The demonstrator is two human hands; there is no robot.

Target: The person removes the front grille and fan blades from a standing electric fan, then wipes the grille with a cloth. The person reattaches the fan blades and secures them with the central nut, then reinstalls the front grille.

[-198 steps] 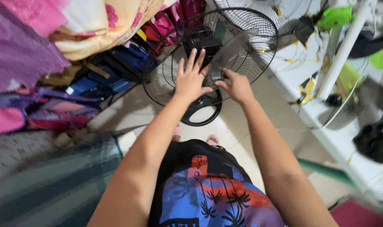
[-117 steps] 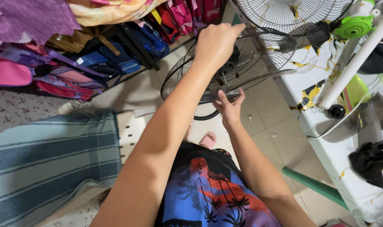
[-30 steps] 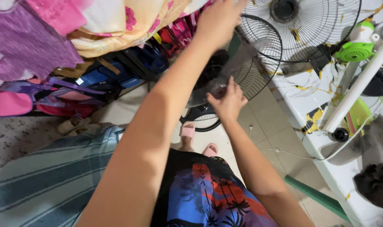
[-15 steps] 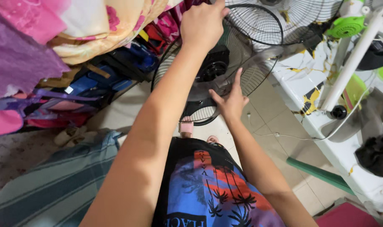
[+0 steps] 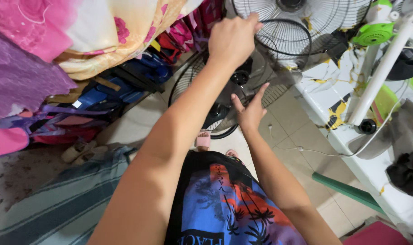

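R hand (image 5: pixel 250 113) nearest, grip wide, fingers spread, palm against the black fan (image 5: pixel 224 97) near its motor hub; exact contact hard to tell. L hand (image 5: pixel 232 38) farther up, grip closed on the black wire guard (image 5: pixel 283 38), held just above the fan. Beyond L grip, white fan (image 5: pixel 306 11). Right of both grips, white bench (image 5: pixel 333 118) w/ white pole (image 5: pixel 381 70). Left of grips, bags (image 5: pixel 97 97).
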